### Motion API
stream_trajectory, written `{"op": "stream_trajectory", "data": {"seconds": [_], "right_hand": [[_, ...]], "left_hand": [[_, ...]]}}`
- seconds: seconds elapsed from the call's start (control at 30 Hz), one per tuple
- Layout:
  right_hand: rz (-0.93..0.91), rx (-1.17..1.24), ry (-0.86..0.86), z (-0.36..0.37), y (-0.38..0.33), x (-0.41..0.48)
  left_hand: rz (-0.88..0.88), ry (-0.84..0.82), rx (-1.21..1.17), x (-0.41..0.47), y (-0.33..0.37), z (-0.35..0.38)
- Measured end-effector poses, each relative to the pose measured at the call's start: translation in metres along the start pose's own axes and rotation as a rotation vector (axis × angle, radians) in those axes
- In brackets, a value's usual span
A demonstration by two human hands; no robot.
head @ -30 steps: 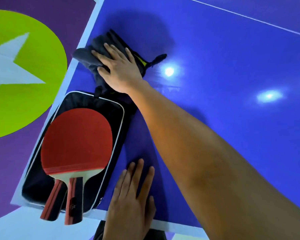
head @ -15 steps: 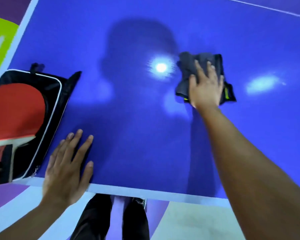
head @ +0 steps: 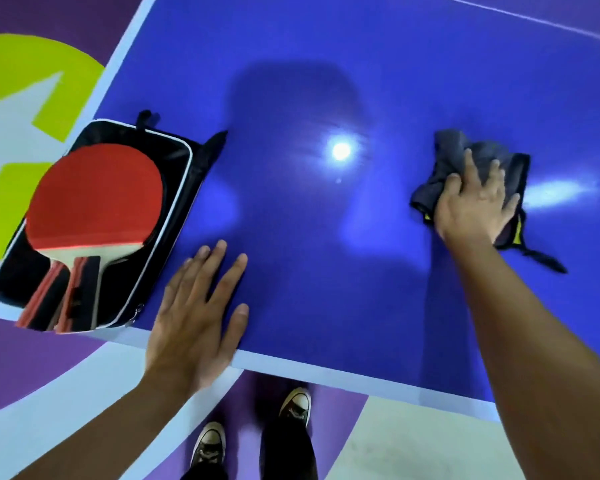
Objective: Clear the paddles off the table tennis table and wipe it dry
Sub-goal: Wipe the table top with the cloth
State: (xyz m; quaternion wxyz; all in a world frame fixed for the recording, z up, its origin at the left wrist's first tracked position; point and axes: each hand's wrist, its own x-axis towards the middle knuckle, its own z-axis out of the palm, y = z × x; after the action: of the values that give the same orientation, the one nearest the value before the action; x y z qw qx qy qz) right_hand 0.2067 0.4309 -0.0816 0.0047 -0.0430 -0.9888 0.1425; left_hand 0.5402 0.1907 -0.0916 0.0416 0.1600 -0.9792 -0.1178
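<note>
A blue table tennis table (head: 326, 237) fills the view. At its near left corner lies an open black paddle case (head: 181, 188) with two red paddles (head: 94, 199) stacked in it, handles toward me. My left hand (head: 194, 317) rests flat on the table near the front edge, just right of the case. My right hand (head: 471, 202) presses a crumpled dark grey cloth (head: 451, 150) with yellow trim onto the table at the right, fingers spread over it.
The table's white front edge (head: 326, 372) runs across below my hands. My two shoes (head: 291, 410) stand on a purple, white and lime floor (head: 21, 81). A white line (head: 534, 19) crosses the table at the far right.
My right hand has slid the cloth from beside the case at the left across to the right side of the table. My left hand stays flat near the front edge.
</note>
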Motion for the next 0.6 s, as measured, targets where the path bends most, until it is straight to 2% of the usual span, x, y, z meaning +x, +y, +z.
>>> {"op": "stream_trajectory", "data": {"seconds": [0.17,0.3,0.43,0.6], "right_hand": [[-0.289,-0.022,-0.071,0.048,-0.132,-0.098],[-0.375,0.003,-0.082,0.068,-0.198,-0.18],[-0.343,0.032,-0.121,0.076,-0.223,-0.229],[-0.409,0.058,-0.175,0.066,-0.213,-0.229]], "left_hand": [[-0.016,0.137,-0.181,-0.012,-0.006,-0.011],[0.015,0.089,-0.143,-0.055,-0.026,-0.02],[0.063,0.001,-0.117,-0.104,-0.032,-0.019],[0.09,-0.077,-0.072,-0.125,-0.032,-0.01]]}}
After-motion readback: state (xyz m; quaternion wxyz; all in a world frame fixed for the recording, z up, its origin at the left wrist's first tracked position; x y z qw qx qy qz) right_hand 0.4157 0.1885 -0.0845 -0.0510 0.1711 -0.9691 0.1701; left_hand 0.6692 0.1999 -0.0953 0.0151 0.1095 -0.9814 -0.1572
